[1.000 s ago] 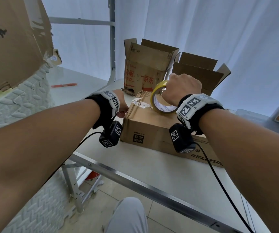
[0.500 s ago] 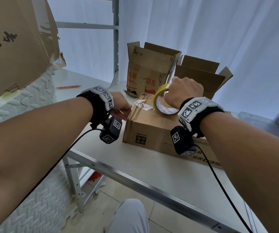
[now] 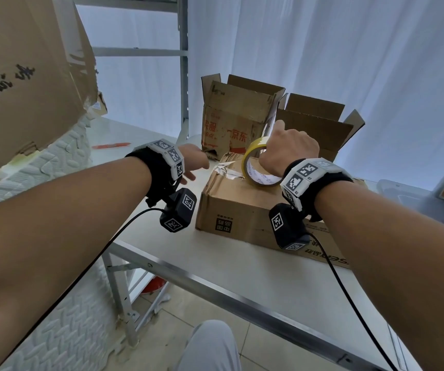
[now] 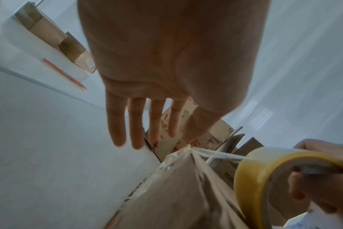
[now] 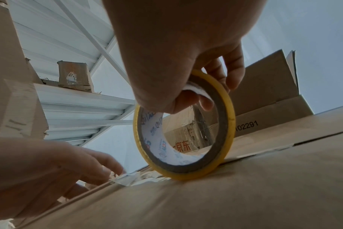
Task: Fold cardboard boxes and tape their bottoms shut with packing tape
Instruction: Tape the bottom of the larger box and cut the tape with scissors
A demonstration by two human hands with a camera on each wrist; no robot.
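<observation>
A brown cardboard box [image 3: 237, 204] lies bottom-up on the white table [image 3: 215, 266], with crumpled clear tape [image 3: 225, 168] stuck at its far left corner. My right hand [image 3: 286, 151] grips a yellow roll of packing tape [image 3: 253, 167] standing on edge on the box [image 5: 245, 193]; two fingers reach through the roll's core [image 5: 184, 131]. A strand of tape [image 4: 221, 155] stretches from the roll [image 4: 264, 182] to the box corner. My left hand [image 3: 196, 167] hovers just left of that corner with straight, spread fingers [image 4: 135, 124], holding nothing.
Two open-topped cardboard boxes [image 3: 237, 119] [image 3: 314, 129] stand behind the taped box. A large box [image 3: 22, 76] on white foam mats [image 3: 36, 167] fills the left. An orange pen [image 3: 111, 145] lies on the far table. A metal shelf post [image 3: 183, 62] rises behind.
My left hand has let go of the box's left corner, drawn away to the left and spread its fingers. The right hand stays on the tape roll.
</observation>
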